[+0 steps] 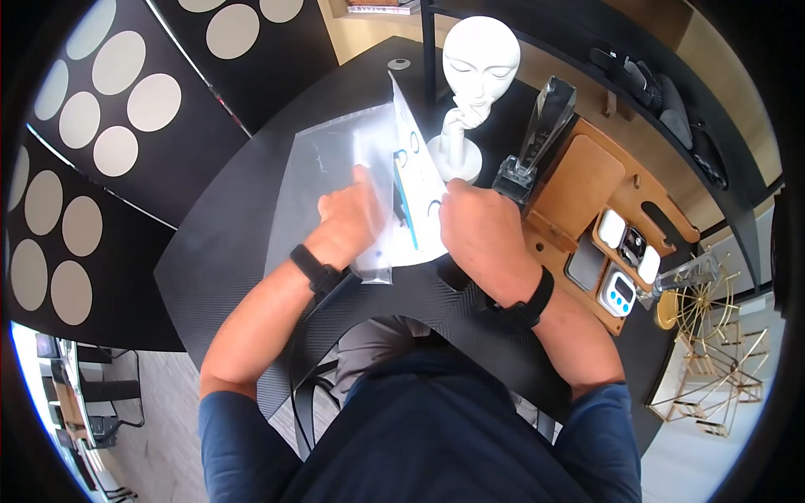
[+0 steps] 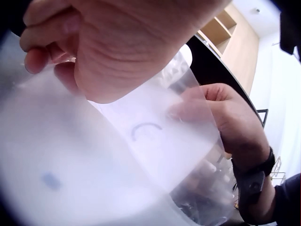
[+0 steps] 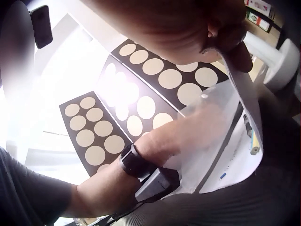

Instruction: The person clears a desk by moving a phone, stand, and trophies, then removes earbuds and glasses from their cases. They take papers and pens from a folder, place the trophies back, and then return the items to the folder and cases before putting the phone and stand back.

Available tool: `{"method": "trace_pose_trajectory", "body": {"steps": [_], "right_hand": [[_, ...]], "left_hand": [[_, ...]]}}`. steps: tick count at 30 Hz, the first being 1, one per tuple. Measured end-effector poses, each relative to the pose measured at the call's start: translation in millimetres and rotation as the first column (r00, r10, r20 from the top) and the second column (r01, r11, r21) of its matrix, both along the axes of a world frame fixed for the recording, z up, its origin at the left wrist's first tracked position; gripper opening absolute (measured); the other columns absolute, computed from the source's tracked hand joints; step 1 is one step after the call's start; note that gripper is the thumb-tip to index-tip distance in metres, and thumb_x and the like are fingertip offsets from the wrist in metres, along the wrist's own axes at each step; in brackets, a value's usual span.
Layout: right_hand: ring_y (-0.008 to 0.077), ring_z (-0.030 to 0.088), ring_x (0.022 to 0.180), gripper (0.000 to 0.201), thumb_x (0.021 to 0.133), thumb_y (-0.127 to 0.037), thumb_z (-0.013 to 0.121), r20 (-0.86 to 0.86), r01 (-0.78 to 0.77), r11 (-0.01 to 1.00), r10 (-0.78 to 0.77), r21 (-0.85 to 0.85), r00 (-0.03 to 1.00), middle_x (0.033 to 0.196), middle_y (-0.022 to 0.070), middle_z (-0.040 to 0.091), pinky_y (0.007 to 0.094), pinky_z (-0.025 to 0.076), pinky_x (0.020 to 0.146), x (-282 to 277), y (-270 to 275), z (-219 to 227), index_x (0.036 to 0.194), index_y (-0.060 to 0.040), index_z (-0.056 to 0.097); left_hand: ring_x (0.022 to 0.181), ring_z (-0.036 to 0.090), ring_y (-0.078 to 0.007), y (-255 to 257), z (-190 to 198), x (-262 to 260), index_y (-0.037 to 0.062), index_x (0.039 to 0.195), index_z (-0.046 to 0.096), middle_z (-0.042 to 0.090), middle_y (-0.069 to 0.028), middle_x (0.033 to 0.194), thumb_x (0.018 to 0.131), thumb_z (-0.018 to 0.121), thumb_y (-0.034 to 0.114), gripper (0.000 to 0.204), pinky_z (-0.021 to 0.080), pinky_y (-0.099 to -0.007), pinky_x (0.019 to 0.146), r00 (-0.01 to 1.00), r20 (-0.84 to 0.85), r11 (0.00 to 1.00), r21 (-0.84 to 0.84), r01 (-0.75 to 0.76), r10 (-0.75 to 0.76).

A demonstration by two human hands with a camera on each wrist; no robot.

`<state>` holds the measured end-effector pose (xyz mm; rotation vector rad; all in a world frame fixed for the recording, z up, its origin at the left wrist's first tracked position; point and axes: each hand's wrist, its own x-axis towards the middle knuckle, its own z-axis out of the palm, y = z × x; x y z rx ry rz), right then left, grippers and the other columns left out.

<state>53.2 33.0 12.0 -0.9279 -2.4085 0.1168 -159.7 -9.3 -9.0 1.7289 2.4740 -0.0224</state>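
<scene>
A translucent plastic folder (image 1: 306, 155) stands spread over the black table, and a white sheet (image 1: 425, 222) with dark ring marks rises at its right side. My left hand (image 1: 348, 214) holds the folder's left side, fingers curled at the film edge in the left wrist view; part of the hand shows through film. My right hand (image 1: 486, 239) pinches the white sheet's right edge, its fingertips seen through film in the left wrist view. Between the layers lie a blue stick-like piece (image 1: 403, 194) and a small dark item (image 3: 247, 125).
Behind the sheet stands a white face sculpture (image 1: 480, 63), with a crystal trophy (image 1: 545, 126) beside it. To the right, a brown desk organizer (image 1: 583, 180) carries a small white timer (image 1: 619, 292) and other small items. A gold wheel ornament (image 1: 704, 310) is farther right. Dotted black panels (image 1: 151, 101) border the left.
</scene>
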Motion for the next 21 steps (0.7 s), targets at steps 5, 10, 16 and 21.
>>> {"method": "trace_pose_trajectory", "body": {"steps": [5, 10, 16, 21], "right_hand": [[0.0319, 0.074, 0.066, 0.007, 0.085, -0.004, 0.069, -0.022, 0.010, 0.988, -0.006, 0.157, 1.000, 0.070, 0.0160, 0.070, 0.0410, 0.058, 0.059, 7, -11, 27, 0.084, -0.0012, 0.062], [0.0297, 0.072, 0.066, 0.010, 0.084, -0.002, 0.070, -0.051, 0.048, 0.952, -0.034, 0.302, 0.998, 0.071, 0.0113, 0.066, 0.0406, 0.057, 0.058, 16, -25, 54, 0.088, -0.0019, 0.060], [0.0303, 0.071, 0.066, 0.007, 0.095, -0.008, 0.069, -0.301, 0.156, 0.922, -0.046, 0.354, 0.952, 0.074, 0.0121, 0.068, 0.0404, 0.056, 0.061, 33, -30, 86, 0.101, -0.0055, 0.068], [0.0305, 0.073, 0.068, 0.010, 0.098, -0.009, 0.068, -0.475, 0.097, 0.980, -0.002, 0.175, 0.880, 0.074, 0.0147, 0.071, 0.0382, 0.053, 0.059, 41, -33, 110, 0.103, -0.0018, 0.073]], "left_hand": [[0.093, 0.079, -0.0355, 8, -14, 15, -0.0147, 0.158, 0.030, 0.080, -0.0179, 0.101, 0.097, 0.062, 0.027, 0.080, 0.057, -0.0489, 0.078, 0.994, -0.107, 0.999, -0.016, -0.037, 0.035], [0.078, 0.077, -0.0223, 18, -39, 19, -0.0119, 0.151, 0.040, 0.077, -0.0083, 0.087, 0.089, 0.070, 0.027, 0.079, 0.046, -0.0430, 0.047, 0.882, -0.469, 0.998, 0.020, -0.052, 0.055], [0.056, 0.060, -0.0140, 15, -37, 18, -0.0081, 0.145, 0.048, 0.066, 0.0026, 0.075, 0.083, 0.075, 0.033, 0.079, 0.023, -0.0328, 0.042, 0.650, -0.755, 0.970, -0.214, -0.114, -0.090], [0.055, 0.047, -0.0129, 6, -56, 10, -0.0078, 0.136, 0.059, 0.062, -0.0107, 0.091, 0.085, 0.072, 0.032, 0.066, 0.022, -0.0330, 0.046, 0.477, -0.858, 0.970, -0.240, -0.043, -0.191]]}}
